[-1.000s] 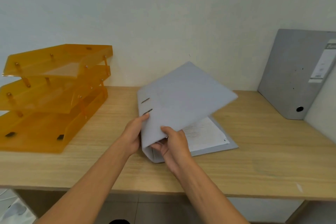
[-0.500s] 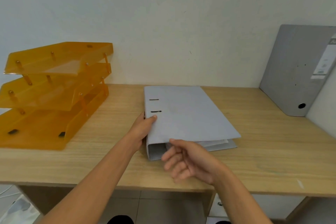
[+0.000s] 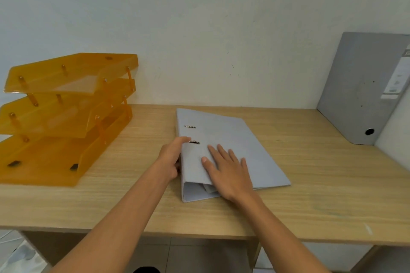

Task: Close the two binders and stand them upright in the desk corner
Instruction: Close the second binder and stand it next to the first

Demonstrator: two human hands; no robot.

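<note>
A pale grey binder (image 3: 235,139) lies flat and closed in the middle of the wooden desk (image 3: 310,201), its spine to the left. My left hand (image 3: 172,158) grips that spine, thumb over the top edge of the cover. My right hand (image 3: 228,173) rests flat on the cover near its front edge, fingers spread. Some paper shows inside the binder's open front end. A second grey binder (image 3: 359,88) stands upright in the back right corner, leaning against the wall, its spine with a white label and finger hole turned toward me.
An orange see-through letter tray (image 3: 64,115) with three tiers stands on the left of the desk, close to the wall. The right side wall meets the desk behind the upright binder. The desk's front edge runs below my forearms.
The flat binder's cover came down from half-raised to closed. My right hand left the front edge, then landed flat on the cover. My left hand stayed on the spine.
</note>
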